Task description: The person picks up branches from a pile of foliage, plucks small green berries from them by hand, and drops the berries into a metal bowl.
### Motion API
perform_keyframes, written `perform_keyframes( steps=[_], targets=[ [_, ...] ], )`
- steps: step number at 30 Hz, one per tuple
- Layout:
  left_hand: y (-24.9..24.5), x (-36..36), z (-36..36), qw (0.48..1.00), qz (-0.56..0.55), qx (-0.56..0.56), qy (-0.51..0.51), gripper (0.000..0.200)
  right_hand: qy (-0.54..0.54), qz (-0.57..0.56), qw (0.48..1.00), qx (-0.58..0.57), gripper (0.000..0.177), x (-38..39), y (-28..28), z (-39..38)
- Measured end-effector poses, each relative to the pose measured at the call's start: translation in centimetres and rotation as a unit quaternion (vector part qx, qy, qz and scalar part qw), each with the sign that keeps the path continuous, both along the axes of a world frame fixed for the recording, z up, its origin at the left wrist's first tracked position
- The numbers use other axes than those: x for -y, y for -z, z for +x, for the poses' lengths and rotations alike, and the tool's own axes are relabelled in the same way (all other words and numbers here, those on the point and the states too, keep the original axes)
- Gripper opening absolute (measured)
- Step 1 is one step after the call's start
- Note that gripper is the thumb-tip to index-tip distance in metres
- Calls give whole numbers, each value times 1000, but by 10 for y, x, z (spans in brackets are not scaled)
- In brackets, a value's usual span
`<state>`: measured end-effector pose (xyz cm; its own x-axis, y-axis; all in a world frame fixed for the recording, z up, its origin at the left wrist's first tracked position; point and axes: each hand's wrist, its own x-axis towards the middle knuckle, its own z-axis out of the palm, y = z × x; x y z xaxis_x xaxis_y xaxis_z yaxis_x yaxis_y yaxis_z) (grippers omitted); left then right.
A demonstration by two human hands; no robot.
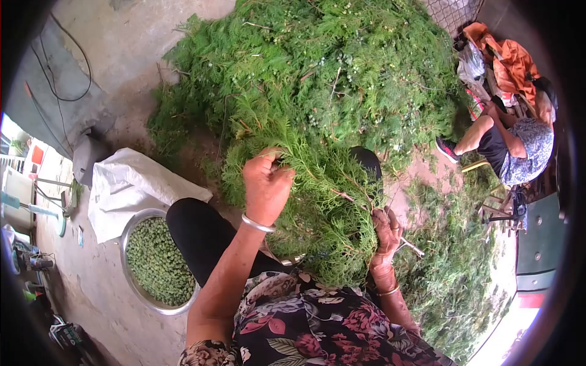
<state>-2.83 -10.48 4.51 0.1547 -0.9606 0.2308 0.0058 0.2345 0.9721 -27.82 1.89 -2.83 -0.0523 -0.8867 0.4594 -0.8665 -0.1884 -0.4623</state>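
Green branch (pixel 323 178), gripped in right hand (pixel 386 235), touches nearly closed left hand (pixel 268 185).

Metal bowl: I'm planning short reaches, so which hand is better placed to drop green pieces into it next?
Probably the left hand: it is nearer the metal bowl, which stands on that side, while the right hand grips the branch farther away.

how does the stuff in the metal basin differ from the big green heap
The basin's contents are small, roundish green pieces, while the heap is feathery sprays with twigs showing. The contents sit inside the basin, whereas the heap lies loose and spread out. The heap also takes up far more room than the contents do. Both are green, and the heap has small pale roundish bits among its sprays.
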Motion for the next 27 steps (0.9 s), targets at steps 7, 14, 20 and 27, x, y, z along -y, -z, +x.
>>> perform_keyframes(
  steps=[7, 14, 20, 27],
  targets=[
    [-5, 1, 6, 999, -14, 6, 32, 23, -13, 2, 1000, 8, 34, 0, -1, -1],
    [-20, 40, 70, 883, 73, -450, 112, 16, -27, -3, 997, 66, 31, -1, 5, -3],
    [-54, 12, 89, 883, 128, -417, 171, 25, -13, -1, 993, 119, 53, 0, 19, -9],
    [-14, 16, 40, 938, -96, 334, 11, 14, -3, 21, 999, 30, 55, -1, 5, -3]
  ],
)
